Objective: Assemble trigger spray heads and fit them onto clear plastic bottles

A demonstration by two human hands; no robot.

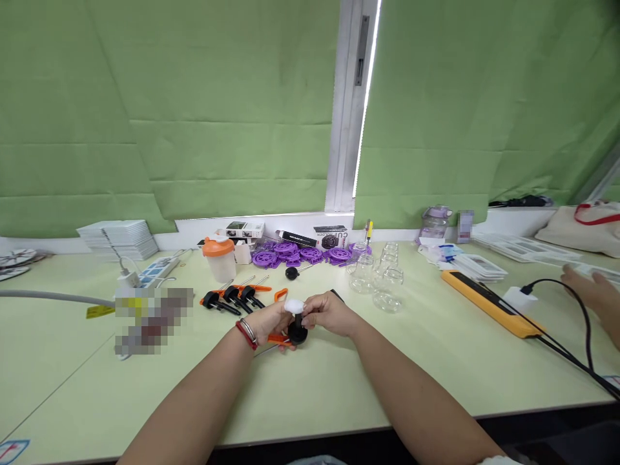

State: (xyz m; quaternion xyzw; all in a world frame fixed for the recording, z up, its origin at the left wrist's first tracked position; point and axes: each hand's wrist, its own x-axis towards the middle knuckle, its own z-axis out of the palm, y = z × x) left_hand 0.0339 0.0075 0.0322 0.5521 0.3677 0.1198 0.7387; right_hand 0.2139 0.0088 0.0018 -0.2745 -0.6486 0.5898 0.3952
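Observation:
At the front middle of the table, my left hand is closed around a black part with a round base and an upright stem. An orange strip and a thin metal rod show under that hand. A white rounded piece sits at the top of the stem. My right hand has its fingertips pinched against the stem from the right. What lies between those fingertips is partly hidden. Just behind and left lie several similar black parts with metal rods and orange strips.
Behind my hands are purple wheel-shaped pieces, a round black part, an orange-lidded cup and upturned clear glasses. An orange power strip with cables lies right, near another person's hand. Another power strip stands left.

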